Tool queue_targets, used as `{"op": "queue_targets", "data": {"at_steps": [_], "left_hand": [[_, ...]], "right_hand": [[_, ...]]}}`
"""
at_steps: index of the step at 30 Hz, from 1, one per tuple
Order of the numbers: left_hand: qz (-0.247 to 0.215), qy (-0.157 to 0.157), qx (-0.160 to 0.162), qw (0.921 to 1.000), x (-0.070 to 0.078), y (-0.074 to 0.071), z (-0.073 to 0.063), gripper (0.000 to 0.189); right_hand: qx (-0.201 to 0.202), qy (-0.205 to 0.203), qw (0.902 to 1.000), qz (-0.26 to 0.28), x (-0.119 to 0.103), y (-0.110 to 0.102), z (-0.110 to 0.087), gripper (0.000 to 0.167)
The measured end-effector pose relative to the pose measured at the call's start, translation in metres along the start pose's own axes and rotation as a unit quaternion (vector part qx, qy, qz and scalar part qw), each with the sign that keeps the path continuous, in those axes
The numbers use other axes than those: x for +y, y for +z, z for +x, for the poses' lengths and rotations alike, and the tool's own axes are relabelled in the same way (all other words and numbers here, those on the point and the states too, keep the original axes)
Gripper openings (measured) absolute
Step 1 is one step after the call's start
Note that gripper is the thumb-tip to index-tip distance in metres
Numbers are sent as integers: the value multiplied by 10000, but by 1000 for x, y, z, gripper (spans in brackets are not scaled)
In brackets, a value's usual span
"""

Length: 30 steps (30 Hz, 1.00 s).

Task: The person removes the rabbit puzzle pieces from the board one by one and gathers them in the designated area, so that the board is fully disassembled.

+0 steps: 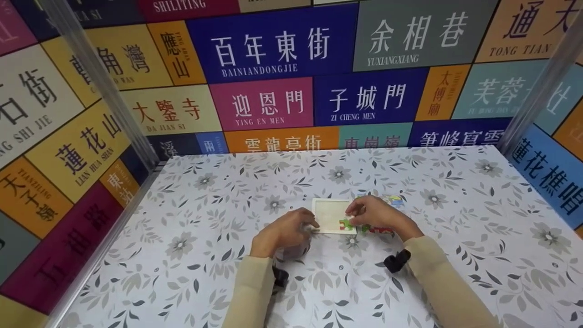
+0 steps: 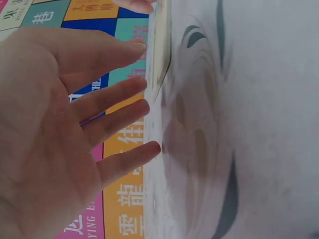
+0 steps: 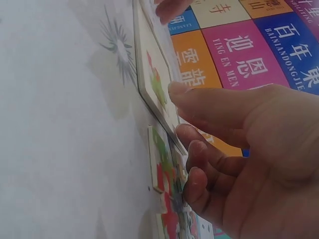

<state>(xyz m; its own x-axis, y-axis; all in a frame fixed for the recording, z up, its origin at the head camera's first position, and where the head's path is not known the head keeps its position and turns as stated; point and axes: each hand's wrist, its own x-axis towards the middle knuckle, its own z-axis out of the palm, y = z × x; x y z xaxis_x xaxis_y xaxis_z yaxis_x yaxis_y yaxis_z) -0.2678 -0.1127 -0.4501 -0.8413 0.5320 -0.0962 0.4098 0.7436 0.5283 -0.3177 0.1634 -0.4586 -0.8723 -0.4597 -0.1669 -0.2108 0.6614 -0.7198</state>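
Note:
A shallow white puzzle tray (image 1: 329, 211) lies flat on the table. In its near right corner sits a green and red puzzle piece (image 1: 344, 224); the rest of its visible floor is bare. My right hand (image 1: 380, 213) is over the tray's right side, its thumb (image 3: 187, 97) at the piece and the other fingers loosely bent. Whether the thumb touches the piece or hovers above it, I cannot tell. At the tray's left edge is my left hand (image 1: 284, 230), its fingers (image 2: 124, 97) spread and holding nothing.
Loose puzzle pieces (image 3: 164, 174), red and green, lie right of the tray, partly under my right hand. More pieces (image 1: 396, 198), blue and yellow, are behind that hand. A floral cloth (image 1: 218, 218) covers the table. Behind it stands a wall (image 1: 273, 50) of coloured signs.

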Motion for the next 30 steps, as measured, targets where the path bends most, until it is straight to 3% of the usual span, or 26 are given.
{"op": "queue_targets", "data": {"at_steps": [12,19,25,30], "left_hand": [[360,-18,247,9990,4,10,3,23],[490,-6,371,9981,7,11,3,20],[547,-134,453,9974,10,12,4,18],[436,-232,722,9962,11,16,7,16]], "right_hand": [[-113,299,9994,-149,-9,7,-2,23],[-121,-38,9999,88,-7,8,-2,19],[-3,32,10000,80,-7,9,-2,18],[97,22,9999,-30,-7,10,-1,19]]}}
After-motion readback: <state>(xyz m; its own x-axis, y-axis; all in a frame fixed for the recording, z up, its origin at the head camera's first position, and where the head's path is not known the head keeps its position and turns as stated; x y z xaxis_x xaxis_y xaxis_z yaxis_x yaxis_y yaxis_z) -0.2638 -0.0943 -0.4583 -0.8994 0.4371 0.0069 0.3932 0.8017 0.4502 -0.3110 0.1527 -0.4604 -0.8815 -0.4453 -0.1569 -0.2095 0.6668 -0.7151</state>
